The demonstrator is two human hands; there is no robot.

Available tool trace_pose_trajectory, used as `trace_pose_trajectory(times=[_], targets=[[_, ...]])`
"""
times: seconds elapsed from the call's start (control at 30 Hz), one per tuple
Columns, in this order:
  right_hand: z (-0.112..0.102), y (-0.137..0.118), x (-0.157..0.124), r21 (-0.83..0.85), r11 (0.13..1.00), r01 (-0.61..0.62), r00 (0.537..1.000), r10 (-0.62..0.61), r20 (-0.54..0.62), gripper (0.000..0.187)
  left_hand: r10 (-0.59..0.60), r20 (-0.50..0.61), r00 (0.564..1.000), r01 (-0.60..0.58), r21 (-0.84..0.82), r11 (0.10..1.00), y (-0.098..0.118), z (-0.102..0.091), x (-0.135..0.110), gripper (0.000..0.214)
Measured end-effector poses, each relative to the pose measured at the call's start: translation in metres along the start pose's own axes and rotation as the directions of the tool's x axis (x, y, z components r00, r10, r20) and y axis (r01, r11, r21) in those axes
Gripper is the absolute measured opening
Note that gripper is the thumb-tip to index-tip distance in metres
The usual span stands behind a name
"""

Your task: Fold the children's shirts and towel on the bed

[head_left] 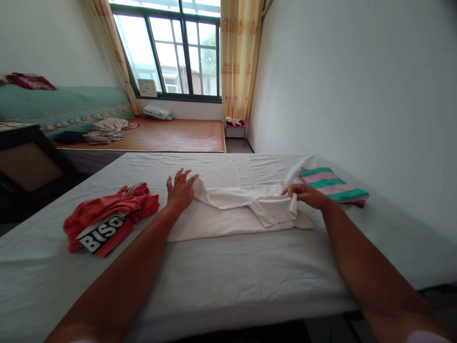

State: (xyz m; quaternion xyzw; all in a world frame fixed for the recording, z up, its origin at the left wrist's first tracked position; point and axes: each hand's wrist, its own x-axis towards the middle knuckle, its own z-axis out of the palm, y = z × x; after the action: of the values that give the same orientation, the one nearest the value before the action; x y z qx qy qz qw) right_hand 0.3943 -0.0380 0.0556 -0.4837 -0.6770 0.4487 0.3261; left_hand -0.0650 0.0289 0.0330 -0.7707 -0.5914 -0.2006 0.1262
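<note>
A white garment (232, 214) lies stretched across the grey sheet of the bed (221, 286), partly folded lengthwise. My left hand (180, 190) rests flat on its left end with fingers spread. At the right end, my right hand (303, 194) pinches a fold of the white cloth between its fingers. Both forearms reach in from the bottom corners.
A crumpled red shirt (107, 219) with white lettering lies left of the garment. A folded green-and-pink striped cloth (333, 186) sits at the right by the wall. Behind the bed are a wooden platform (171, 136), a window, curtains and a small stool (235, 126).
</note>
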Motion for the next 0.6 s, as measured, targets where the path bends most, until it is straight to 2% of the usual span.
trace_pose_trajectory(times=[0.07, 0.13, 0.2, 0.27, 0.33, 0.4, 0.47, 0.53, 0.6], targets=[[0.001, 0.016, -0.002, 0.072, 0.996, -0.047, 0.998, 0.051, -0.046, 0.036, 0.034, 0.083, 0.996, -0.037, 0.034, 0.999, -0.012, -0.003, -0.001, 0.042], [0.002, 0.025, -0.001, 0.143, 0.987, -0.076, 0.994, 0.086, -0.061, 0.035, 0.053, 0.107, 0.993, -0.058, 0.042, 0.997, -0.024, -0.004, 0.0, 0.042], [0.002, 0.029, 0.001, 0.212, 0.973, -0.089, 0.994, 0.1, -0.043, 0.031, 0.091, 0.065, 0.994, -0.092, 0.022, 0.995, -0.029, -0.004, 0.001, 0.053], [0.002, 0.028, 0.002, 0.27, 0.96, -0.078, 0.996, 0.088, -0.024, 0.028, 0.178, 0.05, 0.983, -0.178, -0.014, 0.984, -0.026, -0.003, 0.002, 0.066], [0.002, 0.026, 0.002, 0.303, 0.949, -0.088, 0.996, 0.088, 0.013, 0.03, 0.317, 0.121, 0.941, -0.313, -0.058, 0.948, -0.016, 0.001, 0.002, 0.075], [0.004, 0.023, 0.001, 0.294, 0.948, -0.12, 0.993, 0.108, 0.054, 0.041, 0.445, 0.213, 0.87, -0.434, -0.098, 0.896, -0.003, 0.005, 0.002, 0.078], [0.008, 0.019, 0.001, 0.217, 0.966, -0.141, 0.988, 0.124, 0.086, 0.048, 0.489, 0.267, 0.831, -0.477, -0.11, 0.872, 0.006, 0.007, 0.002, 0.072], [0.013, 0.014, 0.0, 0.094, 0.989, -0.114, 0.989, 0.104, 0.104, 0.048, 0.459, 0.269, 0.846, -0.456, -0.079, 0.887, 0.01, 0.003, 0.002, 0.059], [0.017, 0.009, 0.0, 0.01, 0.999, -0.047, 0.994, 0.046, 0.104, 0.045, 0.395, 0.235, 0.888, -0.402, -0.021, 0.915, 0.008, -0.005, 0.004, 0.042]])
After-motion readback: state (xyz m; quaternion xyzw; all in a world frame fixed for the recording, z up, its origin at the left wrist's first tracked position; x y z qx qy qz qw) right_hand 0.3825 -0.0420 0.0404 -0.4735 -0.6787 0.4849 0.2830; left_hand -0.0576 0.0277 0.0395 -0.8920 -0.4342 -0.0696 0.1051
